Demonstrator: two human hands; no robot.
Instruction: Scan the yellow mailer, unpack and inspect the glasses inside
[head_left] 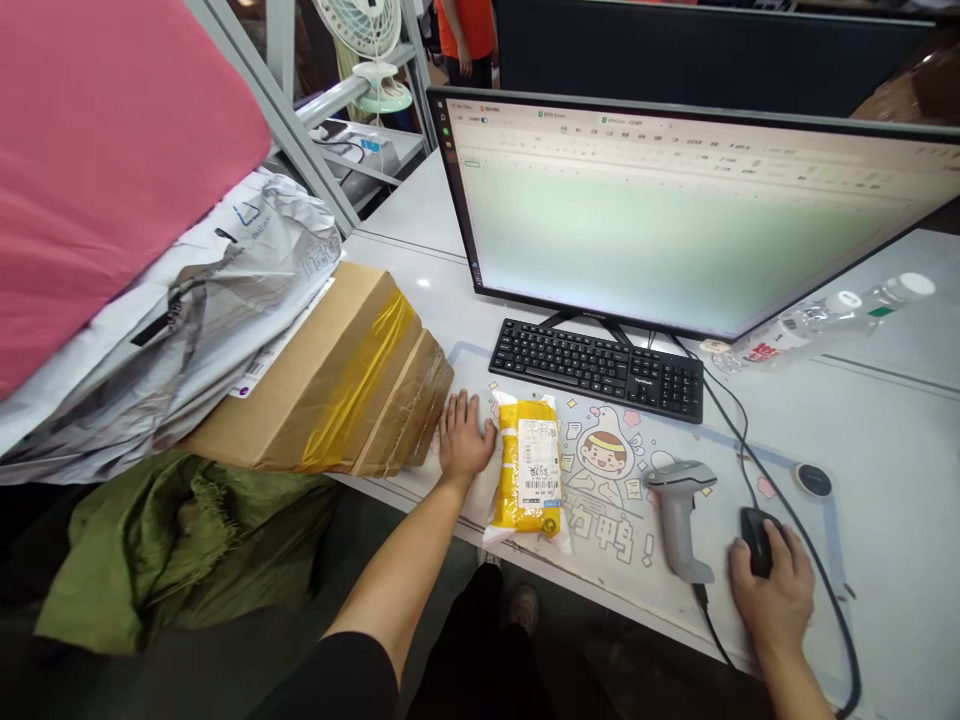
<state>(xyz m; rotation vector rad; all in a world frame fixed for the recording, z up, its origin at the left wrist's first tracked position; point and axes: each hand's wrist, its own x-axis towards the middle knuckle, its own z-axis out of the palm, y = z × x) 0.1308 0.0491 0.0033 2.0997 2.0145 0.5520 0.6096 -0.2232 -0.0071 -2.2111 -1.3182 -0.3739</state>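
Pink wrapping (120, 150) looms; left hand (465, 442) flanks yellow parcel (529, 470) (barcoded).

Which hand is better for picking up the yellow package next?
Probably the left hand: it lies right beside the yellow package, holding nothing, while the right hand is farther off, on the mouse.

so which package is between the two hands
The yellow package with the white label; the cardboard boxes and pale plastic package are left of the left hand.
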